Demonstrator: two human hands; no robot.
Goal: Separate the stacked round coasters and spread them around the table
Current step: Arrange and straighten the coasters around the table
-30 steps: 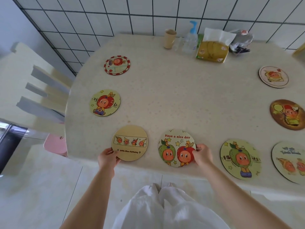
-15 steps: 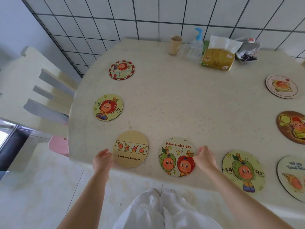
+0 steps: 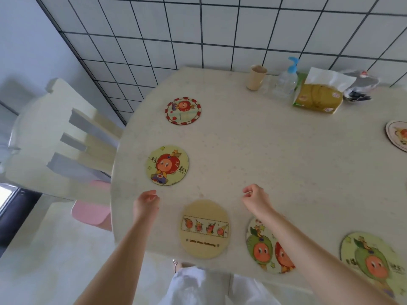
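Note:
Several round coasters lie singly on the cream table [image 3: 264, 155]. A tan coaster [image 3: 204, 228] with a strip of small figures sits at the front edge. Right of it lies the "Have a nice day" coaster [image 3: 262, 247], partly under my right forearm. A green-figure coaster [image 3: 372, 260] is at the front right. A yellow coaster [image 3: 167, 165] and a red-bordered coaster [image 3: 183, 110] lie along the left side. A pale coaster [image 3: 397, 135] is cut off at the right edge. My left hand [image 3: 145, 204] and my right hand [image 3: 256, 200] hover empty above the table, fingers loosely curled.
At the back stand a beige cup [image 3: 255, 77], a pump bottle [image 3: 286, 79], a tissue pack [image 3: 318, 96] and a grey bundle [image 3: 359, 86]. A cream slatted chair [image 3: 55, 137] with a pink seat stands left of the table. A tiled wall lies behind.
Both hands have let go of the tan and "Have a nice day" coasters and lifted forward over the table. The camera has tilted, so the view shifted left.

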